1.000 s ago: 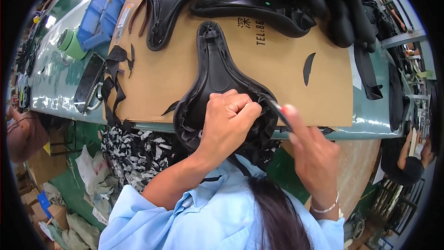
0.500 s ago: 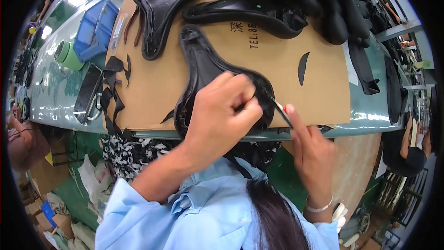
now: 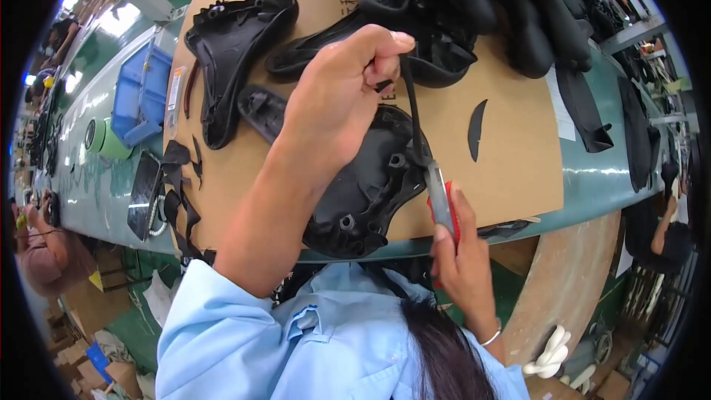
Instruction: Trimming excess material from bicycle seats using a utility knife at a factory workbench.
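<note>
An upturned black bicycle saddle (image 3: 363,185) lies at the front of the brown cardboard (image 3: 511,178), its hollow underside showing. My left hand (image 3: 333,96) is closed above it, pinching the end of a thin black strip (image 3: 412,104). That strip runs taut down to the saddle's right rim. My right hand (image 3: 465,259) grips a utility knife (image 3: 442,206) with a silver body and red sides. The knife's tip meets the strip's lower end at the rim. Part of the saddle's nose is hidden behind my left wrist.
More black saddles (image 3: 241,52) lie farther back, with a pile (image 3: 511,15) at the back right. A curved black offcut (image 3: 476,130) rests on the cardboard; scraps (image 3: 178,185) lie at its left edge. Beyond are a phone (image 3: 143,196), a blue bin (image 3: 141,92) and a green container (image 3: 107,137).
My left hand has risen away from the saddle, drawing out the black strip. The saddle has turned and its nose now points farther left. The knife has swung more upright at the rim.
</note>
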Demonstrator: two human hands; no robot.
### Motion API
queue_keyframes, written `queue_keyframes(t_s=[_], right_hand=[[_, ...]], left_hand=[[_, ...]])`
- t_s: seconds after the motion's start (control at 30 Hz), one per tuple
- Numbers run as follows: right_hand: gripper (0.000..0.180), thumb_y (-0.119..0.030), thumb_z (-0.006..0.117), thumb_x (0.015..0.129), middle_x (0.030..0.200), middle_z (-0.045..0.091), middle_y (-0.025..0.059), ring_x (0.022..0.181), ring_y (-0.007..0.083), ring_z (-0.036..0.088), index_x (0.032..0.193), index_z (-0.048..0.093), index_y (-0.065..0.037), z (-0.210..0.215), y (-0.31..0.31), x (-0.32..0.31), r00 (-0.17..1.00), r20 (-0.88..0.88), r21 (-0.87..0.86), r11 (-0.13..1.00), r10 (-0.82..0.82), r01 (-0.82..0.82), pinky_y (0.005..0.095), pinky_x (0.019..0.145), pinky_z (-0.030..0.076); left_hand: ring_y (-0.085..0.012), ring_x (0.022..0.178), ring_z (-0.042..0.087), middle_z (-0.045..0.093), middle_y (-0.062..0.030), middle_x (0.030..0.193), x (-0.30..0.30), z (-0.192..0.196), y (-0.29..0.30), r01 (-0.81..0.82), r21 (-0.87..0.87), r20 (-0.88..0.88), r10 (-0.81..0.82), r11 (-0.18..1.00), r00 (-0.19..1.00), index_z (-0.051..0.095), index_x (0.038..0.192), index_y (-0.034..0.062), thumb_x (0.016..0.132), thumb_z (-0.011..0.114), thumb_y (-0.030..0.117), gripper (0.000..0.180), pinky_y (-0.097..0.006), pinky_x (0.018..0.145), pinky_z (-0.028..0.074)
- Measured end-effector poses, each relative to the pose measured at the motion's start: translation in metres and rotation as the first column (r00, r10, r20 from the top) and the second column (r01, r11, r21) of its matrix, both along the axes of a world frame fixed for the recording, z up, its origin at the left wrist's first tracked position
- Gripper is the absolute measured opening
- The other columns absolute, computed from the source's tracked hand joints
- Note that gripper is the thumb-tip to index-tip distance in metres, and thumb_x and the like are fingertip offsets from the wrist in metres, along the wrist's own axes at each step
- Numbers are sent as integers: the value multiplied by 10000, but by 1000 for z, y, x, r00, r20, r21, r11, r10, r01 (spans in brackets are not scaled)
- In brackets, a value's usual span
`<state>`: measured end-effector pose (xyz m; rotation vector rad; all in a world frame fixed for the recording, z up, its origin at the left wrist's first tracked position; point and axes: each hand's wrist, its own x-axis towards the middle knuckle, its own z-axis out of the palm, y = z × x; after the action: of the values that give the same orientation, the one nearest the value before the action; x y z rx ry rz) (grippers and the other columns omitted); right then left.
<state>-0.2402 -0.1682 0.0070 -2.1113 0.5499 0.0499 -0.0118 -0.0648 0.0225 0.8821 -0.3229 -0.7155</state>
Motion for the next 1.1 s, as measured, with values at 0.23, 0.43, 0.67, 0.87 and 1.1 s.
queue_keyframes(t_s=[0.23,0.43,0.67,0.87,1.1], right_hand=[[559,-148,447,960,694,605,113,516,198,601,1476,239,-89,26,26,-11,981,-189,359,926,-48,115,340,535,487],[445,-118,580,857,764,646,180,593,342,612,1301,551,-114,18,-20,-3,997,-3,-14,997,82,-82,343,556,472],[459,-160,484,940,607,509,32,445,79,467,1387,432,-70,23,-29,34,984,-105,486,871,145,-77,240,429,401],[517,-138,481,934,643,542,37,461,82,477,1439,373,-107,15,27,-14,996,-53,324,942,-72,85,232,449,413],[475,-138,600,856,705,647,132,510,301,599,1324,545,-197,19,7,-3,983,96,-171,975,158,-140,363,508,472]], left_hand=[[-188,1079,458,526,-64,1168,-14,27,-13,109,-775,205,85,623,975,574,1113,98,974,483,398,343,-373,780,469],[-285,777,576,612,-79,719,-27,33,24,-475,571,810,-551,669,199,683,783,37,743,706,168,139,-373,800,498],[-256,662,468,448,-61,632,6,-24,7,-347,90,937,-198,933,-287,534,584,55,584,701,144,189,-373,642,385],[-250,682,456,462,-64,660,17,-32,4,-617,-240,971,194,749,-142,548,567,48,617,670,95,141,-370,643,360],[-161,777,493,548,-52,817,11,-14,24,-582,376,753,128,721,646,609,731,-39,870,624,238,311,-272,653,361]])
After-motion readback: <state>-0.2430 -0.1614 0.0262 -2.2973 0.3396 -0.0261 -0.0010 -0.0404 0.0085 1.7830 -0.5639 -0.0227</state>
